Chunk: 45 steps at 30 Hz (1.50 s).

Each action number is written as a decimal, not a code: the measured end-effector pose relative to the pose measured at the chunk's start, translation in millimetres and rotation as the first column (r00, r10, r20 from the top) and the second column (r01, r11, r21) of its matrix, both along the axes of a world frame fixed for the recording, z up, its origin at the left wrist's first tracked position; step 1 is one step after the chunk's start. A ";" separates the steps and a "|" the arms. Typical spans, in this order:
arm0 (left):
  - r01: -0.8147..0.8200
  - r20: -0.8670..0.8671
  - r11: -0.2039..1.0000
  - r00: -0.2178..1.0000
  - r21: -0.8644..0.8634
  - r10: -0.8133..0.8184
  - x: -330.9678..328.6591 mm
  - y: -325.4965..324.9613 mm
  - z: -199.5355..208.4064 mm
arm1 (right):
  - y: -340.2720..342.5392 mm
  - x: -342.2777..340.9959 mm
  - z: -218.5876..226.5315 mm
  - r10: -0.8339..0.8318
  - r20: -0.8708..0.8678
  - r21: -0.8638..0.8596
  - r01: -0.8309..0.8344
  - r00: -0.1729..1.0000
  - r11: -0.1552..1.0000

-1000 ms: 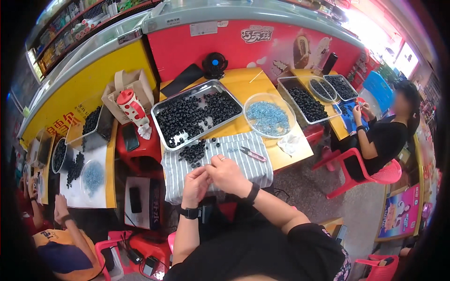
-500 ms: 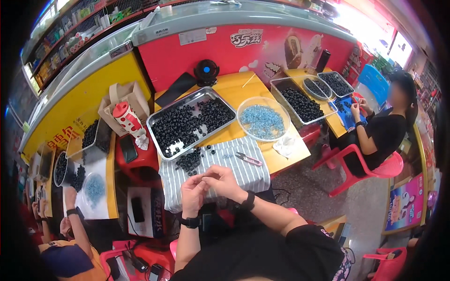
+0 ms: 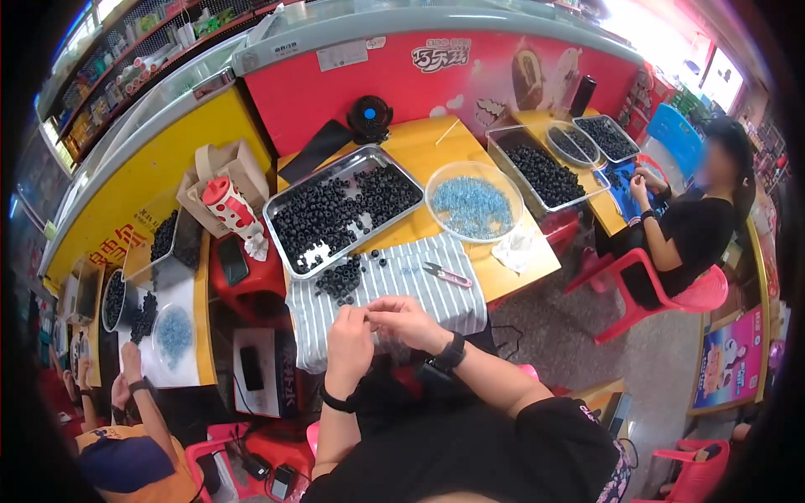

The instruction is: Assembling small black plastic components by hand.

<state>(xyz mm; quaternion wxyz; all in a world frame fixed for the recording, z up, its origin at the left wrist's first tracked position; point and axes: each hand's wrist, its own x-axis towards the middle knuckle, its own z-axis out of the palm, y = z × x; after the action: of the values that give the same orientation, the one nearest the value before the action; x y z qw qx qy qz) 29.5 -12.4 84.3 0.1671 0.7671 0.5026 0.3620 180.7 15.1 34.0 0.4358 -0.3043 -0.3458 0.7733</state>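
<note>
My left hand (image 3: 349,339) and my right hand (image 3: 409,324) meet at the fingertips above the near edge of a grey-and-white striped cloth (image 3: 314,329). Both are closed in a pinch, and what sits between the fingers is too small and covered to make out. Just beyond them lies a loose pile of small black ring-shaped parts (image 3: 338,282). To the right of the pile are thread snips (image 3: 449,275) with a pink handle, beside a few tiny pale blue pieces (image 3: 408,270). A metal tray (image 3: 270,220) of black parts stands farther back.
Right of the tray is a round clear tub (image 3: 517,198) of pale blue pieces, with crumpled tissue (image 3: 513,251) near it. A small black fan (image 3: 370,119) stands behind. One person (image 3: 700,218) sits at the right table, another (image 3: 126,457) at the left. A red-and-white cup (image 3: 231,205) stands left.
My left hand has turned so more of its back shows, and my right hand has shifted slightly right. The fingertips stay together. The whole view has shifted a little.
</note>
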 end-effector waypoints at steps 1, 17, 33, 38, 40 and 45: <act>0.010 0.013 1.000 1.000 -0.008 -0.010 -0.3 0.0 0.5 | 0.6 1.1 -4.8 0.000 0.010 0.013 0.000 1.000 1.000; 0.081 0.038 0.997 0.996 -0.016 -0.080 -5.6 -3.4 -8.7 | -5.8 9.2 -3.0 -0.087 0.163 0.138 0.064 0.983 0.988; 0.072 0.249 0.993 0.967 -0.089 -0.048 -6.7 -0.8 -15.9 | -9.4 11.7 -2.4 -0.209 0.233 0.382 0.108 0.950 0.918; 0.072 0.204 0.996 0.977 -0.045 -0.061 -11.0 0.4 -26.8 | -12.9 7.4 1.3 -0.204 0.284 0.390 0.082 0.937 0.917; 0.089 0.294 0.990 0.954 -0.109 -0.054 -10.1 -0.3 -27.0 | -15.1 7.1 1.5 -0.268 0.346 0.478 0.077 0.899 0.875; 0.154 0.525 0.947 0.851 -0.282 0.018 -4.4 -3.1 -37.2 | -20.4 2.0 9.4 -0.505 0.354 0.749 0.084 0.787 0.657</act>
<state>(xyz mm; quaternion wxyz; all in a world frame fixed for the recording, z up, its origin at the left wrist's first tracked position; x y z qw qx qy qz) 25.1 -15.5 47.1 0.4295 0.6215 0.4615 0.4652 182.8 -5.2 43.4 0.5278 -0.3731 -0.6614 0.3806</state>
